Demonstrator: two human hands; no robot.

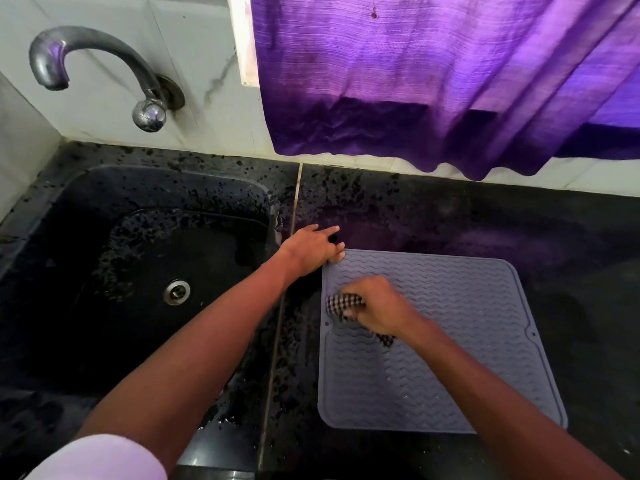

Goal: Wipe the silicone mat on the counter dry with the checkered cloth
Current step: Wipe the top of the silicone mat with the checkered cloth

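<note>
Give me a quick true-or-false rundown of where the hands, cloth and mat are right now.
1. The right hand grips the cloth on the mat. True.
2. The left hand reaches into the sink. False: its fingers rest on the mat's far left corner, on the counter.
3. The mat lies to the right of the sink. True.
4. Water runs from the tap. False: no stream shows at its spout.
5. The cloth is spread over the whole mat. False: it is bunched in the hand near the mat's left edge.
</note>
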